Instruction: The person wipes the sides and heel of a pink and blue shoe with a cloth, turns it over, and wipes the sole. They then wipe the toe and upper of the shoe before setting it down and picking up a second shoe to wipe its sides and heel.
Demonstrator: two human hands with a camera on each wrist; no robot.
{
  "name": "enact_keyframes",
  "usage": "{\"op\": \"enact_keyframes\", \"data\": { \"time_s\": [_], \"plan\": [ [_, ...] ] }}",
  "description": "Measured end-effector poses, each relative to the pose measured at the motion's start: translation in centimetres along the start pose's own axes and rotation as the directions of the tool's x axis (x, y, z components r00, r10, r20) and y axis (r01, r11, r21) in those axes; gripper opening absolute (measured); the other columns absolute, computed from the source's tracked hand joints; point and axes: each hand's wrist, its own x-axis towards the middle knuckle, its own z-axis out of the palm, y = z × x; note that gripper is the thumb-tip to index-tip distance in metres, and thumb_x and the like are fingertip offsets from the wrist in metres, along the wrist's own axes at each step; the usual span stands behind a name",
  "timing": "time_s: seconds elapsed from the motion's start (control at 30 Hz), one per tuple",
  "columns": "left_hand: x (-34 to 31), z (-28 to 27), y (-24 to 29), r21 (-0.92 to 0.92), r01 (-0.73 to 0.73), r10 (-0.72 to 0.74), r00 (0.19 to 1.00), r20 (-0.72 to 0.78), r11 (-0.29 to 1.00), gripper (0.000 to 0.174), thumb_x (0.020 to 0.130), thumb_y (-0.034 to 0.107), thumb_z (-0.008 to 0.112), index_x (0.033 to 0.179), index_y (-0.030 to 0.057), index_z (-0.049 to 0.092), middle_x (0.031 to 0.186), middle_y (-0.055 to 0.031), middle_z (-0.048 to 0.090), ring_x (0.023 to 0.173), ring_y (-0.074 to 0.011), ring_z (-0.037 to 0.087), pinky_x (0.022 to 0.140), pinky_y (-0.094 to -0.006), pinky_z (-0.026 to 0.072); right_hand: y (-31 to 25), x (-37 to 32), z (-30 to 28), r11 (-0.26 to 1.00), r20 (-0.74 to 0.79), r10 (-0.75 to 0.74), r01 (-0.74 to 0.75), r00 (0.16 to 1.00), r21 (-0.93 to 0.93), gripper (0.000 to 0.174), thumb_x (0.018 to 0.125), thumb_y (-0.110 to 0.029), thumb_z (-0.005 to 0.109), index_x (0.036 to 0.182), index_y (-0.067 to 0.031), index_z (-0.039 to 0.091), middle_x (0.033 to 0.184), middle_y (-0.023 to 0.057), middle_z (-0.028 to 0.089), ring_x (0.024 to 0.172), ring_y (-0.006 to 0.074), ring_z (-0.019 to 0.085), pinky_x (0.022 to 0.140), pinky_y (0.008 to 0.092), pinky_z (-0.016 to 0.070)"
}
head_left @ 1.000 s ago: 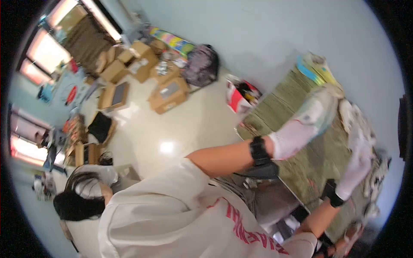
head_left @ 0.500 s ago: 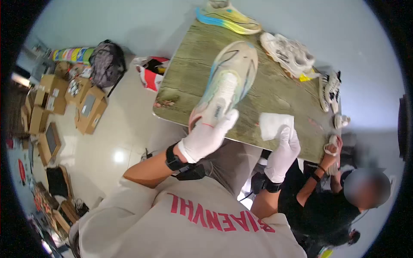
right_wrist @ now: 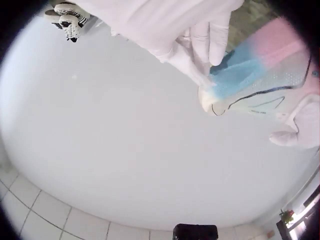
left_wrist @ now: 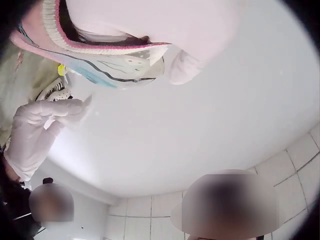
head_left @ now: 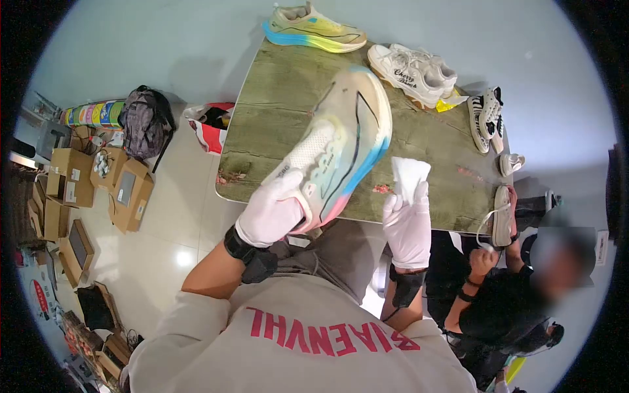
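My gloved left hand (head_left: 272, 213) grips a running shoe (head_left: 350, 128) by the heel and collar, thumb along the tongue side. The shoe is cream with a blue and pink sole, tilted with its toe up and its side showing. From the left wrist view, some fingers reach into the collar (left_wrist: 105, 49). My gloved right hand (head_left: 407, 229) pinches a white cloth (head_left: 411, 175) over the table's front edge, to the right of the shoe and apart from it. In the right wrist view the cloth (right_wrist: 192, 72) overlaps the shoe's blue sole (right_wrist: 235, 75).
The green wood-pattern table (head_left: 275, 124) bears a matching shoe (head_left: 314, 31) at the back, white sneakers (head_left: 413, 75), and black-and-white shoes (head_left: 486, 118). At right a seated person (head_left: 491, 314) handles a pale shoe (head_left: 503, 216). Boxes (head_left: 72, 177) and a backpack (head_left: 147, 121) stand on the left floor.
The view has swung round to the right and levelled over the table. My left hand has turned the shoe so its side shows. My right hand has shifted slightly left with the cloth.
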Motion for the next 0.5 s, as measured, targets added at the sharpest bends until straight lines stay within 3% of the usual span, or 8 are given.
{"op": "enact_keyframes", "data": {
  "time_s": [0.13,0.2,0.27,0.33,0.4,0.43,0.47,0.5],
  "plan": [
    [-1.6,-0.5,-0.1,-0.053,0.148,-0.149,0.989,-0.011,0.988,0.062,0.103,0.013,0.047,0.16,0.0001,0.026,0.161,-0.0133,0.035,0.146,-0.0228,0.037,0.119,-0.0355,0.0294,0.1,-0.4,1.3,0.998,-0.044,-0.057,0.058,0.997,0.02,0.041,0.103,-0.02,0.062,0.14,-0.007,0.051,0.134,0.0082,0.063,0.116,0.0191,0.063,0.097,0.0328,0.0531],
    [-2.5,0.7,0.6,0.362,0.372,-0.265,0.913,-0.312,0.855,0.06,0.099,0.007,0.06,0.153,-0.002,0.035,0.147,-0.0137,0.052,0.129,-0.0195,0.055,0.105,-0.031,0.0431,-0.1,-0.4,2.3,0.99,-0.125,-0.117,0.105,0.985,-0.093,0.037,0.103,-0.016,0.061,0.138,-0.0063,0.054,0.135,0.0082,0.062,0.119,0.0198,0.062,0.099,0.0328,0.0521],
    [-2.3,1.3,-0.6,0.389,0.166,-0.074,0.968,-0.241,0.906,0.057,0.095,0.006,0.067,0.147,-0.0023,0.045,0.14,-0.0142,0.057,0.126,-0.023,0.057,0.106,-0.0341,0.0427,0.0,-0.1,1.5,0.954,-0.156,-0.256,0.222,0.954,-0.202,0.034,0.103,-0.014,0.061,0.135,-0.0041,0.056,0.133,0.0088,0.064,0.118,0.0195,0.062,0.1,0.0337,0.0514],
    [-2.2,1.6,-0.4,0.929,-0.201,0.306,0.947,0.103,0.309,0.053,0.094,0.008,0.069,0.142,-0.0023,0.051,0.138,-0.0153,0.059,0.128,-0.0252,0.056,0.109,-0.0355,0.0401,-0.2,0.1,1.7,0.895,-0.176,-0.38,0.314,0.908,-0.316,0.031,0.103,-0.013,0.061,0.132,-0.0019,0.059,0.131,0.0095,0.065,0.118,0.0192,0.062,0.101,0.0345,0.0506],
    [-2.1,1.5,-1.2,0.938,-0.127,0.299,0.954,0.026,0.322,0.039,0.095,0.009,0.066,0.133,-0.002,0.059,0.129,-0.0173,0.064,0.12,-0.0292,0.061,0.104,-0.0375,0.0443,-0.6,0.9,2.9,0.594,-0.034,-0.687,0.534,0.726,-0.602,0.034,0.105,-0.012,0.056,0.135,0.0026,0.055,0.133,0.0121,0.063,0.121,0.0195,0.062,0.103,0.0376,0.0498],
    [-2.1,0.7,-1.9,0.976,-0.124,0.316,0.947,0.062,0.18,0.035,0.095,0.009,0.066,0.129,-0.0018,0.062,0.123,-0.0179,0.066,0.114,-0.0317,0.064,0.1,-0.0395,0.0468,-0.3,1.5,3.7,0.414,0.037,-0.817,0.63,0.576,-0.657,0.034,0.103,-0.008,0.056,0.131,0.0102,0.058,0.131,0.0194,0.065,0.122,0.0245,0.063,0.111,0.0412,0.0451],
    [-2.1,0.1,-2.5,0.993,-0.116,0.327,0.94,0.099,0.035,0.032,0.095,0.009,0.066,0.125,-0.0016,0.064,0.117,-0.0186,0.068,0.108,-0.0342,0.066,0.096,-0.0414,0.0494,-0.4,2.1,4.6,0.417,0.027,-0.817,0.624,0.575,-0.661,0.034,0.103,-0.008,0.056,0.131,0.0102,0.058,0.131,0.0194,0.065,0.122,0.0245,0.063,0.111,0.0412,0.0451],
    [-1.7,0.1,-3.0,0.992,-0.118,0.382,0.916,0.122,-0.033,0.026,0.093,0.01,0.066,0.117,-0.001,0.068,0.106,-0.0192,0.07,0.097,-0.039,0.067,0.088,-0.045,0.0519,-0.5,2.9,5.6,0.113,0.309,-0.839,0.7,0.447,-0.706,0.031,0.1,-0.004,0.058,0.128,0.0094,0.062,0.129,0.0195,0.067,0.122,0.0256,0.064,0.111,0.0408,0.0451]
  ]
}}
